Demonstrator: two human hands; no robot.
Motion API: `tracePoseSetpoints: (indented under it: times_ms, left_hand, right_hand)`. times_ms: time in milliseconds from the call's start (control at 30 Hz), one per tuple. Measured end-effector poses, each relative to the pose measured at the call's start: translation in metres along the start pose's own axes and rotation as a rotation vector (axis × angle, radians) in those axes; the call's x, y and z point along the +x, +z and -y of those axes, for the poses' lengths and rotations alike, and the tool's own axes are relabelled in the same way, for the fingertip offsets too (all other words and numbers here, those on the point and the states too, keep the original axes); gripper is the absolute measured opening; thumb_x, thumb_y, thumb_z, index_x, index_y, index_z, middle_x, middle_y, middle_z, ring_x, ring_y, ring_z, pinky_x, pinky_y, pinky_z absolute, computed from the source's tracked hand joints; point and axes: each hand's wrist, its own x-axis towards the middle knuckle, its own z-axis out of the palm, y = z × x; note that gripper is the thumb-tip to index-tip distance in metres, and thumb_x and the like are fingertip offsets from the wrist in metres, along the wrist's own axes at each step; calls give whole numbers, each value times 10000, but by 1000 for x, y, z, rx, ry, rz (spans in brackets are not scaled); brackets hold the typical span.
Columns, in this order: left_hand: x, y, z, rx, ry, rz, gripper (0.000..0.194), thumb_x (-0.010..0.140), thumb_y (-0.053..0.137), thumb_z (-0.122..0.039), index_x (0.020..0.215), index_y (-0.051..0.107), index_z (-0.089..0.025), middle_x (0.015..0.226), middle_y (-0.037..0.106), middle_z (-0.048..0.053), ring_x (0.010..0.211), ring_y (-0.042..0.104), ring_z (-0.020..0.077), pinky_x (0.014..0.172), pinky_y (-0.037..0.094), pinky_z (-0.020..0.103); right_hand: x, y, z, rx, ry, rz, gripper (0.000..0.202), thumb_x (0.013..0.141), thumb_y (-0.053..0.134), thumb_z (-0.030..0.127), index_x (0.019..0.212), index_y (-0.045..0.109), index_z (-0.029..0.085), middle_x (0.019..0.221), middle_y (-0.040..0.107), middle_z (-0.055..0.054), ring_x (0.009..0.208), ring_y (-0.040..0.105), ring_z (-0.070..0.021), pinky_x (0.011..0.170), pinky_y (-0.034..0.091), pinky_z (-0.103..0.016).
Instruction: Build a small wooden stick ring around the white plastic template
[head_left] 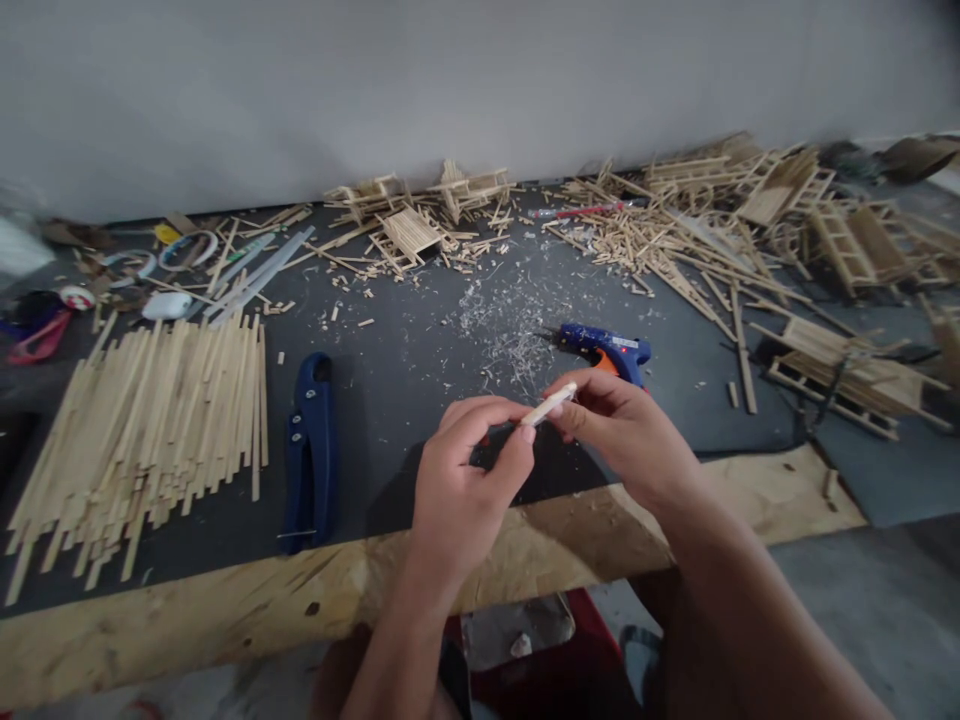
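Observation:
A short pale wooden stick piece [549, 404] is held between both hands above the table's front edge. My left hand [469, 465] pinches its lower left end between thumb and forefinger. At its upper right end, my right hand [619, 430] has thumb and fingers closed on it. Just behind my right hand lies a blue glue gun [606, 345] with an orange trigger, its nozzle pointing left. A blue cutter tool [311, 450] rests on the dark table to the left of my left hand.
Long thin sticks [165, 420] lie in a wide pile at the left. Small wooden frames [411, 235] and loose pieces line the back. More built frames [847, 370] fill the right side. Glue strings [517, 335] litter the middle. A wooden edge [300, 600] runs along the front.

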Motion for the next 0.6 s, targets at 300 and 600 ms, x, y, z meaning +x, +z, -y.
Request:
tracePoseSetpoints:
  times_ms: [300,600]
  left_hand:
    - [-1,5,1,44,-45,-17,79,783,537,-181,825,584,-228,775,587,-18,712,511,118,670,415,241]
    - [-2,6,1,-22,-97,48,85,755,527,-151,783,548,-229,751,548,-34,684,478,110,621,388,233]
  right_hand:
    - [-2,2,1,-17,-56,31,165,674,718,284,793,629,211,768,625,15,716,558,-113,670,441,-247]
    - [-5,-4,9,-130,-24,201,172,658,717,240,809,648,194,757,600,8,709,523,-118,641,418,-244]
